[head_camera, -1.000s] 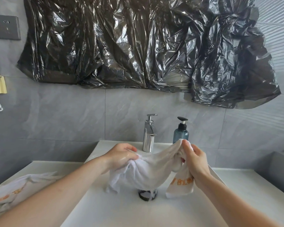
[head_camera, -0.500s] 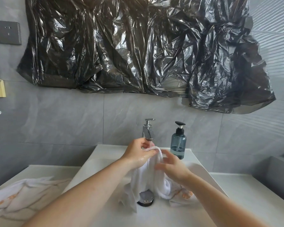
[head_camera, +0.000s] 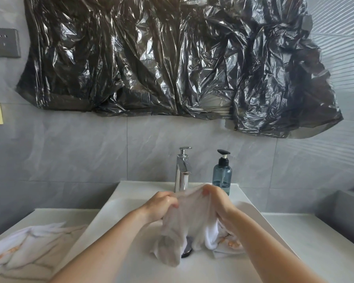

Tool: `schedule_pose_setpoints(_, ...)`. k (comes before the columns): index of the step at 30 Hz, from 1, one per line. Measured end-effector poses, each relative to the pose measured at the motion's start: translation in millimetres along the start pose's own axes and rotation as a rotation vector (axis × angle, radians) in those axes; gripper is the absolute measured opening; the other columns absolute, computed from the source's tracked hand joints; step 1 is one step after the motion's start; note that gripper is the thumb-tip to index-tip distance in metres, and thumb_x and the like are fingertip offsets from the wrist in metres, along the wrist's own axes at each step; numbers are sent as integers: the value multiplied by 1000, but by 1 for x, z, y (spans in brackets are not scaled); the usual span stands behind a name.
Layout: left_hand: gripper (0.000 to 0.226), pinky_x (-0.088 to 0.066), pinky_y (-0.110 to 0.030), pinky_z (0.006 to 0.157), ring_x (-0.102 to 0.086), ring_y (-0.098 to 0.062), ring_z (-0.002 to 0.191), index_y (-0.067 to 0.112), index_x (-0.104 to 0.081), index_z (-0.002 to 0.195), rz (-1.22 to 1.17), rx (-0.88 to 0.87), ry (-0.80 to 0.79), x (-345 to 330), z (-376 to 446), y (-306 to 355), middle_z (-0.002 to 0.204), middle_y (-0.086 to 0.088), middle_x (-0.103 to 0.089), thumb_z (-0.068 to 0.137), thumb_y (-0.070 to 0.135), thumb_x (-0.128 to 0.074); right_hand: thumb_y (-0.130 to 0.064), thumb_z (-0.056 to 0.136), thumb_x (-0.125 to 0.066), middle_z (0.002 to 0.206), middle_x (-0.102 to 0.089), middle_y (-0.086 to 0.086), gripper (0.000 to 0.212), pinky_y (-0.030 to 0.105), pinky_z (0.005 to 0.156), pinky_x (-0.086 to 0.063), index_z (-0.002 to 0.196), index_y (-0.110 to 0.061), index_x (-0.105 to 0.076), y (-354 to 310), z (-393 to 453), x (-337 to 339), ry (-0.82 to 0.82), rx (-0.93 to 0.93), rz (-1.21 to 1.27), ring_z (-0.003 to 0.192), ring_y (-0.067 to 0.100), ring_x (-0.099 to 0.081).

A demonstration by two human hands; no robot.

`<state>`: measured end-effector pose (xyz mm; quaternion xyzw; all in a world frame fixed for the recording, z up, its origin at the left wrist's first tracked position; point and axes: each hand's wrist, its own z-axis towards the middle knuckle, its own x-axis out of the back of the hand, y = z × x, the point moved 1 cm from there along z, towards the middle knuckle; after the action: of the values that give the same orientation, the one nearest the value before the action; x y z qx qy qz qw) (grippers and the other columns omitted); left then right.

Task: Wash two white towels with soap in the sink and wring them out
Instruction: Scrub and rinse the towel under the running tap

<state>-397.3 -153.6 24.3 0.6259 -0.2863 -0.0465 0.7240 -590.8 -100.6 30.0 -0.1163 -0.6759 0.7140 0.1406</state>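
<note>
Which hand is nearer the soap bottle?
The right hand, just in front of and below the soap bottle. The left hand is farther left, past the tap.

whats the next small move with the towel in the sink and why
Probably rub the two gripped parts together. Both the left hand and right hand grip the wet towel bunched over the sink, its tail hanging by the drain, and no water visibly runs from the tap.
</note>
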Motion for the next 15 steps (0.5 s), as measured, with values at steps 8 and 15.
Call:
schedule_pose_setpoints(8,42,-36,-23,57,-47,-6,60,26,-57,78,376,-267,186,-1,-2,-17,64,19,-57,70,59,-80,-27,72,-71,82,-70,6,31,30,64,-53,97,-9,-71,1,3,19,-62,129,-222,73,17,-67)
schedule_pose_setpoints(15,17,-42,-25,71,-53,-9,71,16,-60,81,-21,-189,149,-5,-2,-10,69,14,-59,94,26,-66,-14,84,-69,73,-56,-2,12,26,59,-42,89,-10,-59,6,6,19,7,214,-393,67,13,-52)
